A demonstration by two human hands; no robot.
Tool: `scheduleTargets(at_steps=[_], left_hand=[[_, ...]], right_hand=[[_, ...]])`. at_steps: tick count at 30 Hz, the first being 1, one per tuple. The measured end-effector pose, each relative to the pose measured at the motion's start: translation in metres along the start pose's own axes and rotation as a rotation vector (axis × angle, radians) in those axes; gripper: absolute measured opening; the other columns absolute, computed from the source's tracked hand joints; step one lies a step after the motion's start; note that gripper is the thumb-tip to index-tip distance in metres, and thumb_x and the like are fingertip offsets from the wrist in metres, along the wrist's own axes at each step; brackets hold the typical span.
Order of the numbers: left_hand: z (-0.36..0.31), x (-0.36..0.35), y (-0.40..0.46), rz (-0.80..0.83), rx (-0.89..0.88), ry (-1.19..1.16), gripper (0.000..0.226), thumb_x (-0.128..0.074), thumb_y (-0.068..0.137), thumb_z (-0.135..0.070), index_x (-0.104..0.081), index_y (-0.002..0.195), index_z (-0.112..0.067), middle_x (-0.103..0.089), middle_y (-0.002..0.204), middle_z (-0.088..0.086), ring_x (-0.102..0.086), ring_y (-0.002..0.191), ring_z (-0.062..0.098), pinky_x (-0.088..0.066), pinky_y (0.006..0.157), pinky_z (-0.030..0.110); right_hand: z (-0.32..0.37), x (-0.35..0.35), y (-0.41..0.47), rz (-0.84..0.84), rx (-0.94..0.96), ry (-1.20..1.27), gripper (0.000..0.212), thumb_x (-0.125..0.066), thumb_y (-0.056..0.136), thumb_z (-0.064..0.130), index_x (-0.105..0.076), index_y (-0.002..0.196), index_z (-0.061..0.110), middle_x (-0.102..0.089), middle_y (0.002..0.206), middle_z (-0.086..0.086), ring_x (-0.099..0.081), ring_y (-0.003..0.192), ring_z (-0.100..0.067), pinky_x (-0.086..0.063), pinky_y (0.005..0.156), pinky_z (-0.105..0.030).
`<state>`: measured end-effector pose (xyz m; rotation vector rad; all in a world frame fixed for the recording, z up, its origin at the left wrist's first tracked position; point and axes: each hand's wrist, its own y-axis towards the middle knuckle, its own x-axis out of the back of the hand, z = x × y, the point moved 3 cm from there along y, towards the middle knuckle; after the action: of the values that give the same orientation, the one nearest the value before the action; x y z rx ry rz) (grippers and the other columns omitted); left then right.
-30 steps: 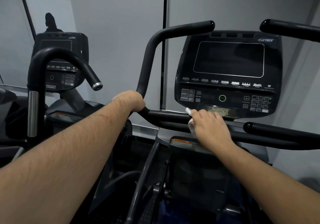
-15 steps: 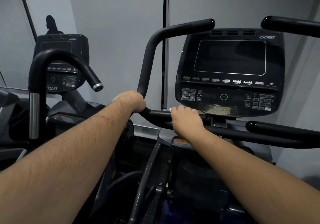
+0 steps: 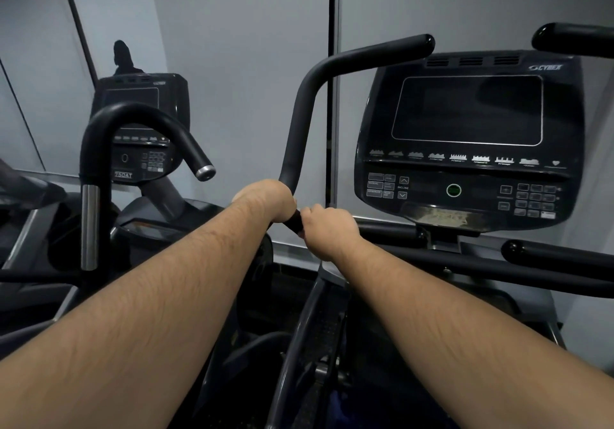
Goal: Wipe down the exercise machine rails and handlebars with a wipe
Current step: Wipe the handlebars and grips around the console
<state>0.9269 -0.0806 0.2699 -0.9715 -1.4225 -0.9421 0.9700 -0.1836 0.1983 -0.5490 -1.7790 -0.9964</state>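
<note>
Gripping the handlebar bend, my left hand stays curled tight around it; just right, touching, my right hand is fisted on the same bar, the wipe hidden inside, I guess. Crowded knuckles could stall the stroke, leaving the bend unwiped.

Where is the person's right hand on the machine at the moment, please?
In the head view, the right hand grips the black handlebar near centre, next to the left hand, left of the console.
</note>
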Motion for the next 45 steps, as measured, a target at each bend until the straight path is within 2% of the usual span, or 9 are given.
scheduleTargets(at_steps=[9, 12, 15, 17, 22, 31, 36, 40, 45], left_hand=[[0.001, -0.002, 0.005, -0.02, 0.025, -0.02, 0.03, -0.042, 0.099, -0.037, -0.058, 0.092, -0.012, -0.057, 0.08, 0.003, -0.056, 0.074, 0.021, -0.043, 0.073, 0.034], [0.002, -0.002, 0.005, -0.045, 0.046, -0.057, 0.028, -0.045, 0.097, -0.036, -0.057, 0.106, -0.012, -0.061, 0.086, 0.004, -0.058, 0.073, 0.021, -0.046, 0.073, 0.036], [0.001, -0.006, 0.007, -0.042, 0.068, -0.047, 0.061, -0.044, 0.097, -0.029, -0.02, 0.151, -0.013, -0.063, 0.117, 0.009, -0.061, 0.103, 0.031, -0.047, 0.095, 0.047], [-0.001, -0.009, 0.01, -0.06, 0.054, -0.018, 0.077, -0.043, 0.097, -0.025, 0.006, 0.156, -0.017, -0.057, 0.133, 0.01, -0.058, 0.115, 0.035, -0.044, 0.1, 0.053], [-0.002, -0.012, 0.019, -0.063, 0.048, -0.014, 0.08, -0.041, 0.097, -0.024, 0.012, 0.156, -0.014, -0.046, 0.146, 0.012, -0.052, 0.125, 0.037, -0.041, 0.103, 0.054], [-0.001, -0.013, 0.023, -0.081, 0.043, -0.065, 0.072, -0.046, 0.096, -0.024, -0.005, 0.155, -0.014, -0.052, 0.139, 0.011, -0.056, 0.119, 0.035, -0.045, 0.099, 0.051], [0.002, -0.011, 0.022, -0.109, 0.067, -0.116, 0.046, -0.051, 0.091, -0.025, -0.036, 0.132, -0.01, -0.058, 0.1, 0.006, -0.058, 0.09, 0.029, -0.044, 0.074, 0.041], [0.001, -0.009, 0.023, -0.117, 0.071, -0.15, 0.044, -0.055, 0.09, -0.028, -0.039, 0.128, -0.01, -0.055, 0.09, 0.004, -0.056, 0.085, 0.028, -0.044, 0.071, 0.04], [0.003, -0.008, 0.024, -0.159, 0.074, -0.223, 0.056, -0.059, 0.088, -0.026, -0.031, 0.132, -0.007, -0.052, 0.078, 0.004, -0.056, 0.08, 0.027, -0.044, 0.067, 0.04]], right_hand=[[-0.009, 0.004, -0.015, -0.051, -0.013, 0.003, 0.037, -0.041, 0.104, 0.029, -0.046, 0.139, 0.018, -0.062, 0.117, -0.007, -0.063, 0.101, -0.031, -0.035, 0.069, -0.038], [-0.019, 0.006, -0.026, -0.067, -0.014, 0.004, 0.041, -0.041, 0.105, 0.031, -0.043, 0.144, 0.02, -0.062, 0.119, -0.007, -0.063, 0.103, -0.031, -0.034, 0.07, -0.038], [-0.033, 0.008, -0.038, -0.091, -0.018, -0.017, 0.037, -0.041, 0.105, 0.034, -0.047, 0.138, 0.017, -0.062, 0.117, -0.008, -0.063, 0.102, -0.03, -0.033, 0.07, -0.038], [-0.043, 0.009, -0.047, -0.102, -0.023, -0.028, 0.035, -0.04, 0.106, 0.035, -0.048, 0.135, 0.017, -0.062, 0.116, -0.006, -0.063, 0.101, -0.029, -0.033, 0.07, -0.037], [-0.072, 0.017, -0.072, -0.112, -0.074, -0.015, 0.032, -0.037, 0.105, 0.035, -0.053, 0.128, 0.019, -0.063, 0.111, -0.004, -0.063, 0.1, -0.027, -0.033, 0.072, -0.038], [-0.121, 0.029, -0.101, 0.039, -0.172, 0.015, 0.032, -0.026, 0.108, 0.045, -0.048, 0.112, 0.023, -0.06, 0.105, 0.0, -0.062, 0.094, -0.027, -0.036, 0.074, -0.04], [-0.124, 0.036, -0.073, -0.013, -0.218, 0.133, 0.014, -0.033, 0.108, 0.028, -0.045, 0.102, 0.024, -0.059, 0.103, -0.001, -0.057, 0.085, -0.025, -0.043, 0.066, -0.039], [-0.116, 0.04, -0.041, -0.084, -0.16, 0.308, 0.035, -0.045, 0.097, 0.008, -0.061, 0.115, 0.033, -0.048, 0.103, 0.004, -0.055, 0.089, -0.022, -0.048, 0.072, -0.038], [-0.091, 0.062, -0.003, -0.092, -0.032, 0.546, 0.037, -0.045, 0.101, 0.014, -0.059, 0.133, 0.025, -0.044, 0.116, 0.003, -0.053, 0.09, -0.014, -0.04, 0.075, -0.023]])
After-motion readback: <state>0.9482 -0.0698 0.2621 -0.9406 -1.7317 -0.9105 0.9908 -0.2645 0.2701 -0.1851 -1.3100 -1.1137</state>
